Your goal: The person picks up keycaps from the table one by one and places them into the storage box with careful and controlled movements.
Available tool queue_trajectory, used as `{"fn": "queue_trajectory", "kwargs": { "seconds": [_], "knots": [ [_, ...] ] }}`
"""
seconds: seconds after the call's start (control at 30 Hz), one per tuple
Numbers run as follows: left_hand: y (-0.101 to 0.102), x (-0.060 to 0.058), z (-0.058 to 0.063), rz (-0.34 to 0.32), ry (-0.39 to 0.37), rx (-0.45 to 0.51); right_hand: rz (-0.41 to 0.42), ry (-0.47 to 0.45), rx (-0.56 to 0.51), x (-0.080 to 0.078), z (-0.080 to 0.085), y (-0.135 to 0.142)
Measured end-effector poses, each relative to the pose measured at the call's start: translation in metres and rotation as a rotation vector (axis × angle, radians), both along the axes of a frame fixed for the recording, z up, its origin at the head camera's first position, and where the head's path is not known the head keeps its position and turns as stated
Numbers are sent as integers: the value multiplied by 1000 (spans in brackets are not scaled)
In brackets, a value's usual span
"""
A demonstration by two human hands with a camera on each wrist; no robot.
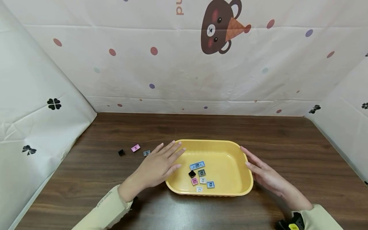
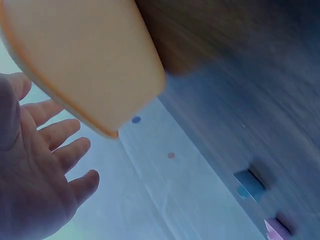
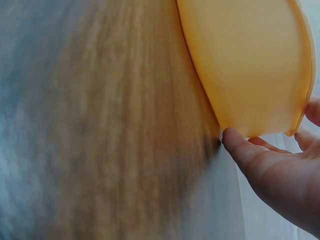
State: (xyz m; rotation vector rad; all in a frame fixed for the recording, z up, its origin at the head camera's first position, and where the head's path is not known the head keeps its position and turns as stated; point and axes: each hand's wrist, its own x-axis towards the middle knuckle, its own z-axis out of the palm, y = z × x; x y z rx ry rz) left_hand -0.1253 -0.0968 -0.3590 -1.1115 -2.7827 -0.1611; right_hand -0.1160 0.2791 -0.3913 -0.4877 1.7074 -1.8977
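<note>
A yellow tray rests on the table with several small tiles in its left half. Among them are a long blue tile, a black one, a pink one and a blue one. Over the tray's left rim, my left hand lies palm down with fingers spread and holds nothing; in the left wrist view its fingers are beside the rim. On the opposite side, my right hand touches the tray's right end with extended fingers, as the right wrist view also shows.
Left of the tray lie a black piece, a pink tile and a grey-blue tile, the last close to my left hand. The brown wooden table meets a white printed cloth at the back and sides.
</note>
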Motion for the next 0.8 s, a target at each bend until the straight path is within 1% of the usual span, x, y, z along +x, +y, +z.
{"fn": "queue_trajectory", "kwargs": {
  "seconds": [0.2, 0.37, 0.7, 0.8],
  "knots": [
    [-11, -3, 0, 34, -1, 19, 0, -6, 1, 0, 1, 0],
    [-20, -7, -1, 65, 5, 37, 5, -2, -11, 0, 1, 0],
    [-31, -14, -5, 102, -20, 78, 1, 0, -4, 0, 1, 0],
    [-35, -16, -5, 115, -38, 102, 0, 2, -4, 0, 1, 0]
  ]
}}
